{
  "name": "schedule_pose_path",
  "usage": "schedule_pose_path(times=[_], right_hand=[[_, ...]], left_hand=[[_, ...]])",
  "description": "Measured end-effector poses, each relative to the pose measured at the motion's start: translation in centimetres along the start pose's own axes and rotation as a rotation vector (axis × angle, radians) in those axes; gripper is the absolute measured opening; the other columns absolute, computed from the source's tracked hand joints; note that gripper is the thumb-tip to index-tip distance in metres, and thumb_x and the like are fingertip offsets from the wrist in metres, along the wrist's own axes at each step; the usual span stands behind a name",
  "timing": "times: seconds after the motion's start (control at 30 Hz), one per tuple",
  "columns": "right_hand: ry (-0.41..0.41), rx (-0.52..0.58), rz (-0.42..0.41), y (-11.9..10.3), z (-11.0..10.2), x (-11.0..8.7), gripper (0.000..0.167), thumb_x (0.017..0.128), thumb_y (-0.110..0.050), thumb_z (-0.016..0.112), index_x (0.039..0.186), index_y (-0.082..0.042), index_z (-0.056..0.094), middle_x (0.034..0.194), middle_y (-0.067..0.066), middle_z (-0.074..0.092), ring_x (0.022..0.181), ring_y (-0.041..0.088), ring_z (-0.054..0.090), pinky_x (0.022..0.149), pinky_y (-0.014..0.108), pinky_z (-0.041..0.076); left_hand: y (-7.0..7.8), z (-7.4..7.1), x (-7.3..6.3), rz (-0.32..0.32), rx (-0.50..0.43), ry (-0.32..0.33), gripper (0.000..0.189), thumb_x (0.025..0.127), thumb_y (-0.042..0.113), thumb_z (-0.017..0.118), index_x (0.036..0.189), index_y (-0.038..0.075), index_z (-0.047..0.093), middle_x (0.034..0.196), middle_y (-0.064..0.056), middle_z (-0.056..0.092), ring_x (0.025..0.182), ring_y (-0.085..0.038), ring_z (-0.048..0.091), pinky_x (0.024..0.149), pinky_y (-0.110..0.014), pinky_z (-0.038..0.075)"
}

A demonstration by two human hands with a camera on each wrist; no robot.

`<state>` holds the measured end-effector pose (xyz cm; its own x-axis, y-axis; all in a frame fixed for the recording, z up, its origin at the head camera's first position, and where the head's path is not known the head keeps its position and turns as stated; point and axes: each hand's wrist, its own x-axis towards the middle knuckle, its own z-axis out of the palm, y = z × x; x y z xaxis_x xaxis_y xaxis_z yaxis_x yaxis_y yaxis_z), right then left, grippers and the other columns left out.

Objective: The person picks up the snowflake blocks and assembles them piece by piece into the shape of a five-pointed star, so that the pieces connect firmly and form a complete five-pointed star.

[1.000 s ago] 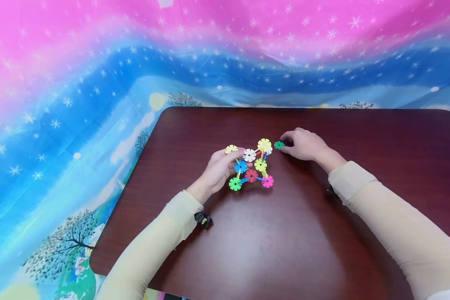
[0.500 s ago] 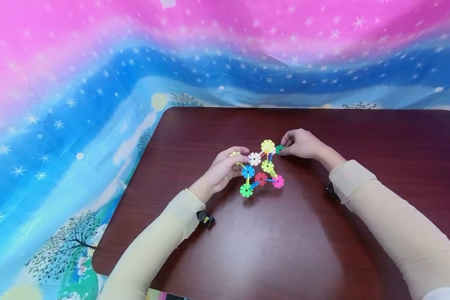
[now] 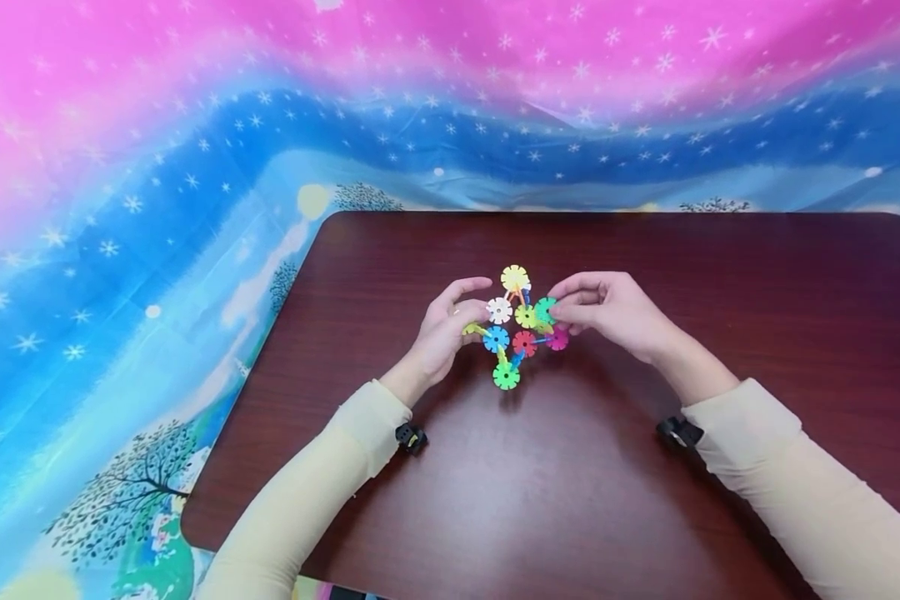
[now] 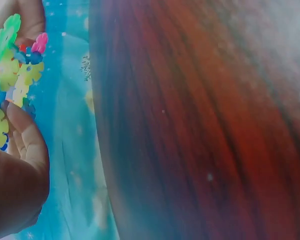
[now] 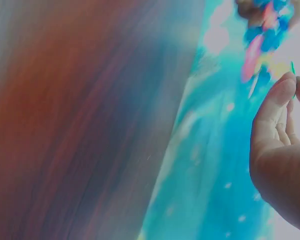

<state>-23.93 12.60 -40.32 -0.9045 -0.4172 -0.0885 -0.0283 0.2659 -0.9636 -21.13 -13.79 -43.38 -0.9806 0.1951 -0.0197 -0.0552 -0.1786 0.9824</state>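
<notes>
My left hand (image 3: pixel 437 337) grips a structure of interlocked plastic snowflake discs (image 3: pixel 524 343) by its left side, thumb close to the white disc (image 3: pixel 499 311). Yellow, blue, red, pink and bright green discs make up the rest, raised over the table. Between thumb and forefinger, my right hand (image 3: pixel 622 317) pinches a loose-edged green snowflake disc (image 3: pixel 545 311), which overlaps the structure's right side in the head view. In the right wrist view only a thin edge of this green disc (image 5: pixel 292 67) shows at the fingertips. The left wrist view catches part of the structure (image 4: pixel 7 72) beyond my thumb.
A dark brown wooden table (image 3: pixel 555 483) with rounded corners lies beneath both hands. Behind it and along its left hangs a pink and blue cloth (image 3: pixel 195 200) printed with snowflakes and trees. Black wrist cameras sit under both cuffs.
My right hand has moved nearer and slightly left, bringing the green disc over the structure's right side. The structure has turned in my left hand, its pink disc now partly behind my right fingers.
</notes>
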Motion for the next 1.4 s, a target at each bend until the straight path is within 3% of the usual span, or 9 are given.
schedule_pose_path(times=[0.13, 0.3, 0.57, 0.77, 0.87, 1.1, 1.17, 1.3, 1.4], right_hand=[[-0.001, -0.013, 0.023, -0.8, 1.0, -0.7, 0.036, 0.094, -0.015, 0.079, 0.122, 0.003, 0.069, 0.103, 0.017, 0.076, 0.082, 0.029, 0.076, 0.079, 0.04, 0.062], [0.035, -0.069, 0.034, -1.2, 1.2, -0.9, 0.037, 0.093, -0.02, 0.081, 0.122, 0.0, 0.071, 0.106, 0.017, 0.076, 0.085, 0.034, 0.075, 0.077, 0.033, 0.062], [0.061, -0.076, 0.014, -1.3, 1.7, -0.8, 0.035, 0.093, -0.021, 0.08, 0.121, -0.002, 0.072, 0.105, 0.016, 0.076, 0.084, 0.028, 0.075, 0.078, 0.039, 0.062], [0.063, -0.048, -0.035, -0.9, 2.4, -1.1, 0.032, 0.094, -0.019, 0.08, 0.119, -0.002, 0.072, 0.101, 0.015, 0.076, 0.086, 0.025, 0.076, 0.08, 0.04, 0.062], [0.072, -0.039, -0.071, -1.0, 2.7, -1.3, 0.03, 0.093, -0.017, 0.08, 0.118, -0.001, 0.073, 0.1, 0.016, 0.076, 0.087, 0.025, 0.076, 0.08, 0.041, 0.062], [0.121, -0.091, -0.101, -1.4, 3.3, -1.9, 0.027, 0.093, -0.017, 0.081, 0.114, -0.002, 0.075, 0.097, 0.014, 0.077, 0.084, 0.023, 0.077, 0.075, 0.036, 0.062], [0.13, -0.091, -0.09, -1.5, 3.5, -2.0, 0.027, 0.092, -0.018, 0.081, 0.114, -0.003, 0.075, 0.096, 0.013, 0.077, 0.084, 0.022, 0.077, 0.074, 0.035, 0.062], [0.119, -0.039, -0.055, -1.7, 3.8, -2.2, 0.029, 0.092, -0.018, 0.082, 0.114, -0.002, 0.074, 0.097, 0.013, 0.078, 0.084, 0.023, 0.077, 0.074, 0.036, 0.063], [0.084, -0.016, -0.039, -1.9, 3.6, -2.5, 0.03, 0.091, -0.018, 0.082, 0.116, -0.002, 0.073, 0.099, 0.013, 0.078, 0.084, 0.025, 0.077, 0.072, 0.037, 0.063]], left_hand=[[0.2, 0.6, -0.1, 0.059, 0.038, 0.003, 0.05, 0.092, 0.004, 0.06, 0.142, 0.005, 0.054, 0.095, -0.002, 0.067, 0.086, -0.016, 0.063, 0.076, -0.032, 0.054], [0.4, 1.2, -0.2, 0.126, 0.118, -0.047, 0.056, 0.092, -0.001, 0.059, 0.147, 0.007, 0.052, 0.097, -0.007, 0.067, 0.088, -0.017, 0.064, 0.081, -0.031, 0.056], [0.3, 1.5, -0.2, 0.192, 0.24, -0.106, 0.062, 0.086, -0.005, 0.056, 0.146, 0.005, 0.047, 0.094, -0.011, 0.064, 0.075, -0.02, 0.062, 0.073, -0.03, 0.055], [0.2, 2.2, -0.3, 0.245, 0.379, -0.053, 0.021, 0.106, 0.015, 0.052, 0.125, 0.007, 0.052, 0.093, -0.009, 0.062, 0.082, -0.019, 0.059, 0.077, -0.029, 0.049], [0.3, 2.4, -0.3, 0.262, 0.445, -0.002, 0.02, 0.112, 0.028, 0.046, 0.117, 0.011, 0.053, 0.09, -0.006, 0.061, 0.084, -0.017, 0.059, 0.077, -0.029, 0.048], [0.3, 2.6, -0.3, 0.261, 0.411, -0.018, 0.02, 0.113, 0.029, 0.045, 0.111, 0.011, 0.052, 0.093, -0.005, 0.061, 0.083, -0.017, 0.06, 0.073, -0.028, 0.048], [0.2, 2.7, -0.3, 0.253, 0.373, -0.02, 0.017, 0.112, 0.027, 0.048, 0.111, 0.01, 0.051, 0.086, -0.004, 0.059, 0.076, -0.017, 0.057, 0.069, -0.027, 0.046], [0.1, 2.7, -0.5, 0.212, 0.231, -0.093, 0.023, 0.102, 0.012, 0.067, 0.117, 0.008, 0.049, 0.086, -0.005, 0.066, 0.072, -0.018, 0.065, 0.068, -0.027, 0.055], [0.2, 2.7, -0.6, 0.188, 0.171, -0.172, 0.037, 0.094, 0.004, 0.075, 0.12, 0.007, 0.05, 0.094, -0.01, 0.071, 0.072, -0.023, 0.071, 0.068, -0.037, 0.062]])
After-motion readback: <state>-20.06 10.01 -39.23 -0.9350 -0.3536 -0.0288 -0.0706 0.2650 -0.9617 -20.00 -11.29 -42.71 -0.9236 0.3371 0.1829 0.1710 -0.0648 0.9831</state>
